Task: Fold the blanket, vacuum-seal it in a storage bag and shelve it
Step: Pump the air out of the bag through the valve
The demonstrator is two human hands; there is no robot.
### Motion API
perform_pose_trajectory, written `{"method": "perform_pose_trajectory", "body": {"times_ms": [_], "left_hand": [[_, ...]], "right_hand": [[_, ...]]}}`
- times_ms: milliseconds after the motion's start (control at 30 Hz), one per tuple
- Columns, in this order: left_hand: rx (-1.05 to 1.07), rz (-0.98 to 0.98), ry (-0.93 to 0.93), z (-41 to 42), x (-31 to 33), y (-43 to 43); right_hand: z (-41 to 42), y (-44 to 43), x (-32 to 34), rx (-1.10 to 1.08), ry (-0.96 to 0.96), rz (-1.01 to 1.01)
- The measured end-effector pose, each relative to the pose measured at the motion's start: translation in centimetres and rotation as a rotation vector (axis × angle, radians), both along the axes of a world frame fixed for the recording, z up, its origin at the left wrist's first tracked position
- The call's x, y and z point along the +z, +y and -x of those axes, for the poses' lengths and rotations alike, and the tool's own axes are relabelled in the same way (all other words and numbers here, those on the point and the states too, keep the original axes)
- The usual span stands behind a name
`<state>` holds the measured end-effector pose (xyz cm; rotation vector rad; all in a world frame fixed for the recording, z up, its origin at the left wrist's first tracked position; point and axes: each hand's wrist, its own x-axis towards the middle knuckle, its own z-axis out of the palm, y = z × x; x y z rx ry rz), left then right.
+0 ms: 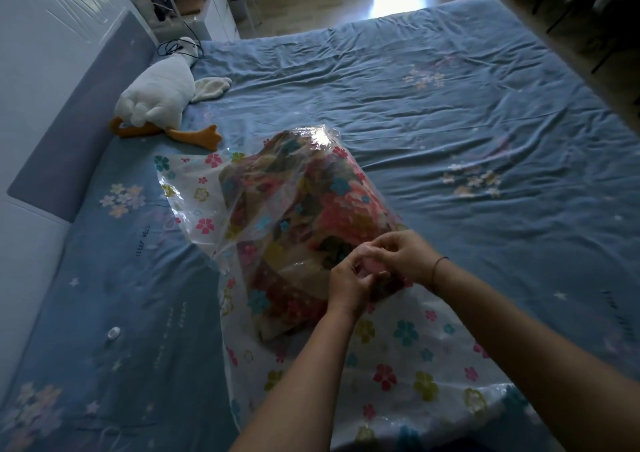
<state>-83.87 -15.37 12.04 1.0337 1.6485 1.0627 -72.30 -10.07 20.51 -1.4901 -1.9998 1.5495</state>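
Looking down through the head camera, the folded blanket (304, 209) sits inside the clear flowered storage bag (398, 344), which lies across the blue bed (450, 105). Both hands meet on top of the bag at the near end of the blanket. The left hand (349, 278) curls its fingers up against a small pink piece (372, 266), and the right hand (405, 256) pinches the same piece from above.

The likely trouble is a poor seal. If the pink piece is the bag's valve or clip and it goes on crooked, air would probably leak back in and the bundle would swell again. Hard tugging at that spot could also crease or tear the thin film. The blanket lies skewed, with slack plastic billowing at its far end, so it may flatten unevenly.

The fingers cover most of the pink piece, so whether it is a valve cap, a slider or something else cannot be told. The forearms cover the bag's near edge and the bottom of the frame cuts it off, so I cannot say whether its mouth is zipped. A small clear disc (113, 332) lies on the sheet well to the left. It may belong to the bag, but it is too small to judge. A plush goose (156, 95) lies by the headboard. No vacuum or shelf shows.
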Motion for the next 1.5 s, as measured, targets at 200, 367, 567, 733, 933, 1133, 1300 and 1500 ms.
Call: {"method": "perform_pose_trajectory", "body": {"times_ms": [200,367,567,733,933,1133,1300,1500], "left_hand": [[0.005,-0.005,-0.015,0.3,0.3,0.5],[0.000,0.009,0.005,-0.6,-0.3,0.6],[-0.008,-0.005,-0.040,0.3,0.1,0.7],[0.009,-0.006,-0.033,0.3,-0.2,0.7],[0.006,0.007,-0.039,0.2,-1.1,0.5],[0.004,-0.009,-0.018,0.6,-0.7,0.7],[0.003,0.005,-0.003,0.0,-0.9,0.7],[0.015,-0.021,-0.021,0.7,-0.5,0.7]], "right_hand": [[-2.2,0.9,8.9,-0.027,0.514,0.081],[-1.2,0.4,1.0,-0.032,0.137,0.101],[-1.0,0.6,4.9,-0.056,0.222,0.082],[-2.1,0.5,7.7,-0.037,0.447,0.139],[0.2,-0.7,-0.3,-0.071,0.008,0.044],[-1.5,0.1,7.9,-0.104,0.484,0.001],[0.1,-0.1,1.0,-0.095,0.064,0.014],[0.0,-0.1,5.0,-0.078,0.182,-0.148]]}}
